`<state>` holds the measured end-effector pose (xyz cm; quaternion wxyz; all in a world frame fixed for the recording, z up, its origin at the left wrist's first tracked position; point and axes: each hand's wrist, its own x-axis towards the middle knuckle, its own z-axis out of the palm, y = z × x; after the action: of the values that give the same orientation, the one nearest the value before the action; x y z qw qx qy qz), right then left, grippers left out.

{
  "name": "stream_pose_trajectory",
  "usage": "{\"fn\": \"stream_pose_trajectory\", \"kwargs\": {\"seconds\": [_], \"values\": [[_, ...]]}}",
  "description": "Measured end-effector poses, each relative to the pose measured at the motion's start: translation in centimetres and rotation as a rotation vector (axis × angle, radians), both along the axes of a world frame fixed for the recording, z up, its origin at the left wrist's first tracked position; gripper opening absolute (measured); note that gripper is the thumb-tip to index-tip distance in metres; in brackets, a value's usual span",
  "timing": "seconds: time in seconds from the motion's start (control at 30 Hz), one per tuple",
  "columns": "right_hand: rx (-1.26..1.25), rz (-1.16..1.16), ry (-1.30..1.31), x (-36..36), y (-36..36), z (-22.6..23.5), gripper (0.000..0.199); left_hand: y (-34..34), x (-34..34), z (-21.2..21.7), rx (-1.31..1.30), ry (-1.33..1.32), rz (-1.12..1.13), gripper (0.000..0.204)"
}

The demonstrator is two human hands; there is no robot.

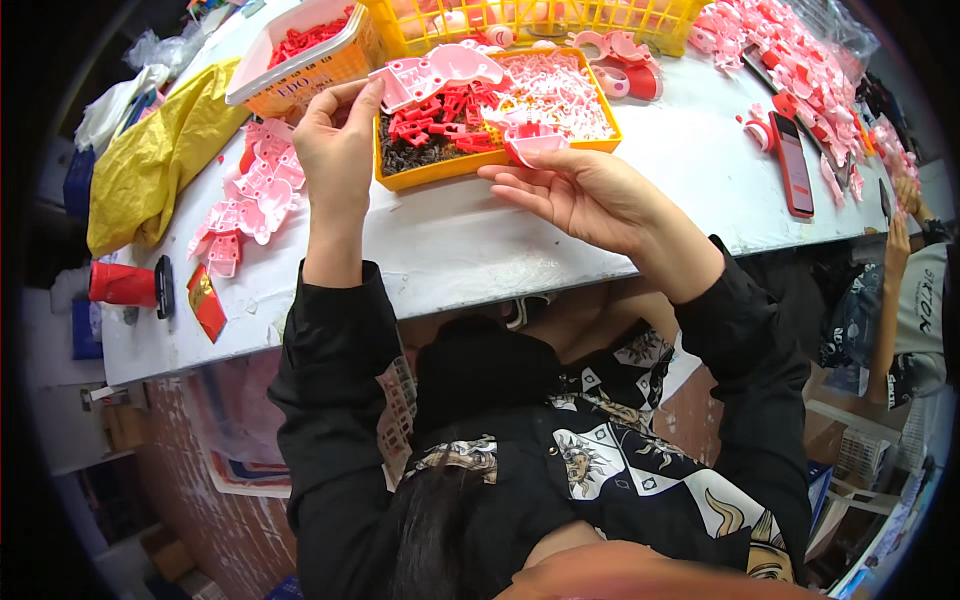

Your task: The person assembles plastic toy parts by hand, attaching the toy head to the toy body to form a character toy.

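Observation:
Pinched between the thumb and fingers of my left hand is a pale pink moulded plastic shell, held above a yellow tray. My right hand is turned palm up at the tray's front edge. A small pink-and-red plastic piece rests in its grip, against the thumb. Inside the tray lie red plastic parts, small dark pieces and many little white-pink pieces. Left of my left wrist is a loose heap of pink shells.
A yellow basket stands behind the tray, with a white tub of red parts to its left. Pink parts pile up at right, near a red-cased phone. A yellow bag and red cup lie left. Another person sits at far right.

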<state>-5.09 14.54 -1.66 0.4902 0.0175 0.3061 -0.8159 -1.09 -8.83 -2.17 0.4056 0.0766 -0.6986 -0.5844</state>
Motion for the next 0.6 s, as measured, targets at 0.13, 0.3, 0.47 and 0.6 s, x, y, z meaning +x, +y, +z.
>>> {"fn": "stream_pose_trajectory", "kwargs": {"seconds": [0.13,0.3,0.47,0.6], "values": [[-0.027,-0.024,-0.042,0.8,0.4,0.3,0.022,-0.5,1.1,-0.1,0.000,0.031,0.046,0.016],[-0.069,-0.035,-0.060,2.0,1.9,0.0,0.023,0.9,5.6,-1.4,-0.051,0.071,0.103,0.015],[-0.021,0.125,0.153,6.8,4.0,-0.8,0.050,6.3,12.6,-1.9,-0.019,0.179,0.238,0.006],[-0.026,0.027,0.326,11.8,4.1,-3.6,0.053,11.3,16.0,-6.1,-0.040,0.174,0.170,0.005]]}}
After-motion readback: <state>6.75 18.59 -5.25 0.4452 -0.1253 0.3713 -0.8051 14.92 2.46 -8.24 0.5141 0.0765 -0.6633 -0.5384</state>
